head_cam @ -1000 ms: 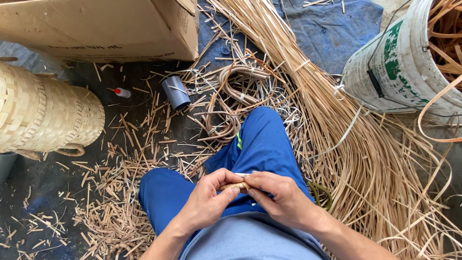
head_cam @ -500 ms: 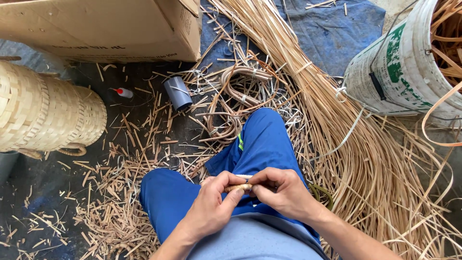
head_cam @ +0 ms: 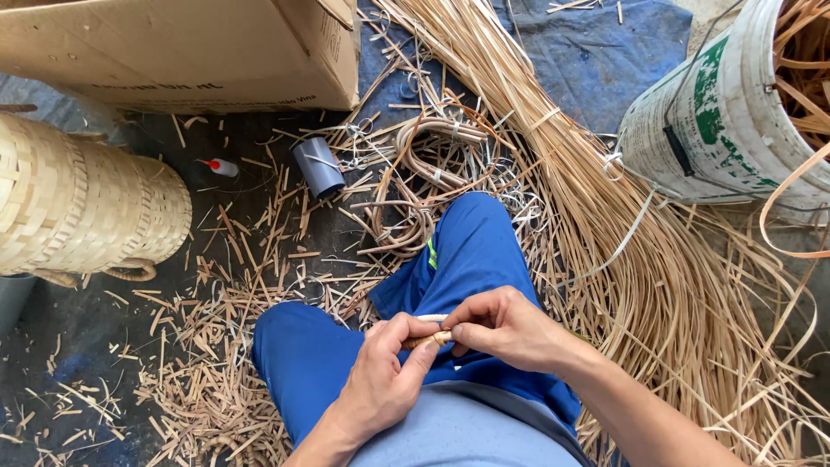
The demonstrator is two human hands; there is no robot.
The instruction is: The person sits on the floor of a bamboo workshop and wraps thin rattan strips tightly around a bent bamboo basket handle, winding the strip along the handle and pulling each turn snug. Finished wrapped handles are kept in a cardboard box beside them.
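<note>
Head view: the left hand [head_cam: 385, 380] and the right hand [head_cam: 506, 329] meet above the lap of the blue trousers [head_cam: 458, 259], the fingers of both pressed together in a pinch on a short, thin cane piece [head_cam: 430, 339] held between the two sets of fingertips. Around the person lie a long bundle of cane strips [head_cam: 605, 216], a coil of cane [head_cam: 432, 151], scattered offcuts [head_cam: 207, 363], a woven basket [head_cam: 78, 203], a cardboard box [head_cam: 190, 47], a grey tube [head_cam: 318, 166] and a white bucket [head_cam: 718, 112] holding more strips.
</note>
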